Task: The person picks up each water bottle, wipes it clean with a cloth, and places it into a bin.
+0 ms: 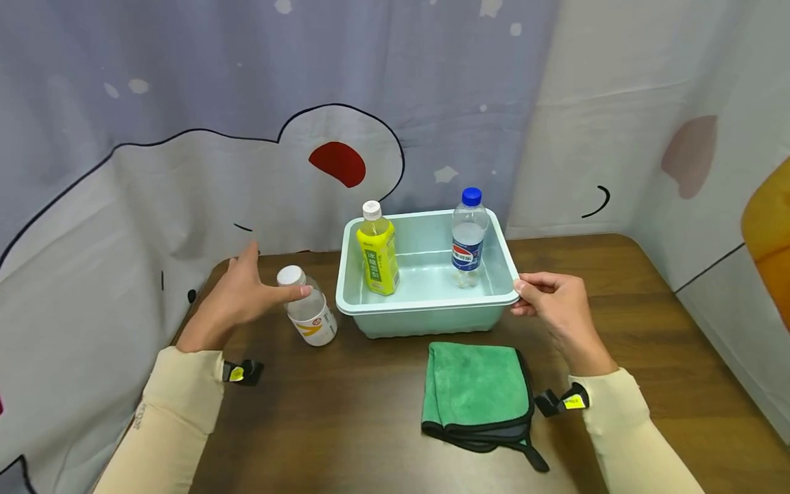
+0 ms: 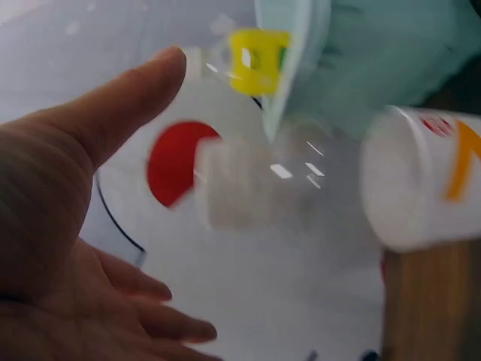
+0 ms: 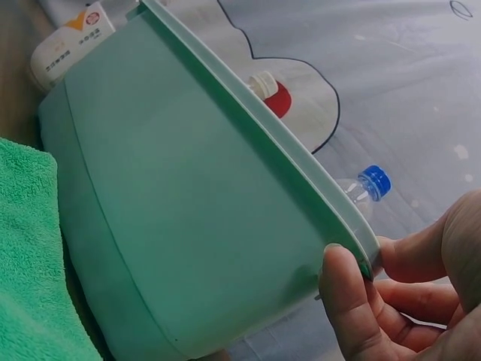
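A pale green plastic basin (image 1: 426,319) stands on the table. Inside it are a yellow-labelled drink bottle (image 1: 378,257) with a white cap and a clear Pepsi bottle (image 1: 468,243) with a blue cap. My right hand (image 1: 558,312) pinches the basin's right front rim, thumb and fingers on either side of it in the right wrist view. Left of the basin, a clear bottle (image 1: 315,322) with a white cap and white label stands on the table. My left hand (image 1: 247,291) is beside that bottle's cap, thumb and fingers spread. The left wrist view, blurred, shows a gap between hand and cap.
A folded green cloth (image 1: 475,384) with black edging lies in front of the basin. Behind the wooden table (image 1: 333,425) hangs a printed curtain (image 1: 216,185), close to the table's back edge.
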{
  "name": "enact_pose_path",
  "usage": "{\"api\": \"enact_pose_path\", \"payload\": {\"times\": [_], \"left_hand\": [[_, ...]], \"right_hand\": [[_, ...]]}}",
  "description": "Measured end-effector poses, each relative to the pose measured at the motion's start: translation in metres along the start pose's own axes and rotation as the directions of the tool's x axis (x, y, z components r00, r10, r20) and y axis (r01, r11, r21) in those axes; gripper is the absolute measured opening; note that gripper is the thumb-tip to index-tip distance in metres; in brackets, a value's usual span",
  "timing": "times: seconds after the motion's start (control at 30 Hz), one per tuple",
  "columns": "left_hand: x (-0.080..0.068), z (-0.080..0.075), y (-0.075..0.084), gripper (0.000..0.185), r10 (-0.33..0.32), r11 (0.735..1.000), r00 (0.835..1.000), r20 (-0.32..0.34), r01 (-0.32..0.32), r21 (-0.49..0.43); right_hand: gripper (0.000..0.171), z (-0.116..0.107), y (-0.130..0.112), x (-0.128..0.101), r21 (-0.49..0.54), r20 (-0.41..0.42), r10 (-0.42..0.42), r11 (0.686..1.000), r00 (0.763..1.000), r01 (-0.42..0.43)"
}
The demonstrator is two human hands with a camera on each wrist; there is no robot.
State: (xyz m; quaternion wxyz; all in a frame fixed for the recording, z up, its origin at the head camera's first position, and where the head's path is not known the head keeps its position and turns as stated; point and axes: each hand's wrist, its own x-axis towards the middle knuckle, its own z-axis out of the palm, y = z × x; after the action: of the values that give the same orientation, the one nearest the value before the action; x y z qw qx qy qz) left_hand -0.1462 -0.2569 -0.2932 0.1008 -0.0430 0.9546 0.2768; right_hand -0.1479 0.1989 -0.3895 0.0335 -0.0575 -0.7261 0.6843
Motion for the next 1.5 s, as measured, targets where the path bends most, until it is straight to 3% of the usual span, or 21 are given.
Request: {"api": "enact_pose_path", "payload": {"times": [0.17,0.37,0.53,0.83,1.13,1.5], "left_hand": [[0.007,0.013,-0.03,0.142,0.004,1.0,0.998,0.068,-0.004,0.003],[0.017,0.038,-0.048,0.127,0.055,0.991,0.998,0.024,-0.052,-0.124],[0.019,0.053,-0.05,0.105,0.119,0.968,0.992,-0.042,-0.125,-0.219],[0.023,0.063,-0.052,0.072,0.186,0.961,0.976,-0.114,-0.205,-0.184],[0.024,0.061,-0.052,0.064,0.228,0.961,0.964,-0.135,-0.245,-0.13],[0.018,0.057,-0.05,0.058,0.261,0.954,0.96,-0.1,-0.272,-0.125]], "right_hand": [[0.042,0.0,0.0,0.0,-0.012,0.003,0.0,1.0,1.0,0.0],[0.041,0.002,-0.001,0.0,-0.008,-0.004,-0.002,1.0,1.0,0.002],[0.041,0.003,0.0,0.001,-0.004,-0.002,-0.008,1.0,1.0,0.008],[0.041,0.003,0.001,0.001,-0.013,-0.002,-0.017,1.0,1.0,0.017],[0.042,0.001,0.0,0.0,-0.008,-0.015,-0.023,1.0,1.0,0.023],[0.041,0.001,0.001,0.0,-0.01,-0.01,-0.025,1.0,1.0,0.025]]}}
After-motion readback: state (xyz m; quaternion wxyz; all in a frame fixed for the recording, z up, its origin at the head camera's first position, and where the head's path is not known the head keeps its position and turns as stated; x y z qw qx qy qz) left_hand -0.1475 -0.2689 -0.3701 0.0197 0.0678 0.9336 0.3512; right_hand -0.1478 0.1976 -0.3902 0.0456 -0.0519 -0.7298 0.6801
